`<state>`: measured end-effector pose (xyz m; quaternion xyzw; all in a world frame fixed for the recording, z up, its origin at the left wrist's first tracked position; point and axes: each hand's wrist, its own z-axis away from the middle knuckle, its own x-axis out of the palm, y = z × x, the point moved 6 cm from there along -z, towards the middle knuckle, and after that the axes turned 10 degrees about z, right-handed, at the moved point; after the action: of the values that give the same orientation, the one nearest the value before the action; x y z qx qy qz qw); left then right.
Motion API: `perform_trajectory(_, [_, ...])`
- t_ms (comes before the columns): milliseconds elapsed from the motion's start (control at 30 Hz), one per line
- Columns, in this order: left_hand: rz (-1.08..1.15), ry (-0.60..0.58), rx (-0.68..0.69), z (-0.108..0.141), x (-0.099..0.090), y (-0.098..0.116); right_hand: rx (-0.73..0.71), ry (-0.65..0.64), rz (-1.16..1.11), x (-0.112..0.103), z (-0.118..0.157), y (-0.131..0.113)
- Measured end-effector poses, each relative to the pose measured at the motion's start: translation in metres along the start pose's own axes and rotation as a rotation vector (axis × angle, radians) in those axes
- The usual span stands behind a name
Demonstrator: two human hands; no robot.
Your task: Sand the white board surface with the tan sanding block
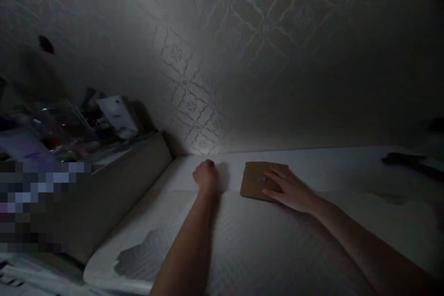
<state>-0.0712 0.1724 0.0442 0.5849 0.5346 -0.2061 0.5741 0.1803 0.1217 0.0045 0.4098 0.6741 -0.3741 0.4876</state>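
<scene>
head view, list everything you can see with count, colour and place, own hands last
Cardboard piece: one, brown, on the table
Table: one, whitish, below both hands
Patch: one, grey, table's near left
Wall: one, grey, patterned, behind table
Side unit: one, greyish, left of table
Box: one, white, atop side unit
Clutter: uncounted (blurred), mixed, atop side unit
Dark shapes: two, black, far right
Left hand: one, bare, curled, left of cardboard
Right hand: one, bare, on cardboard
</scene>
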Motion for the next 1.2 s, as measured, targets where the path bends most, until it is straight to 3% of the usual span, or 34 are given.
perform_trajectory(200, [-0.003, 0.006, -0.002, -0.003, 0.003, -0.009, 0.011, 0.019, -0.007, 0.0, 0.0, 0.001])
perform_trajectory(900, [-0.044, -0.021, 0.004, -0.002, 0.006, -0.008, -0.005, 0.013, -0.001, 0.001, -0.001, 0.002])
perform_trajectory(1200, [-0.03, 0.026, 0.086, 0.002, 0.001, 0.006, 0.003, 0.014, -0.019, 0.003, -0.001, 0.003])
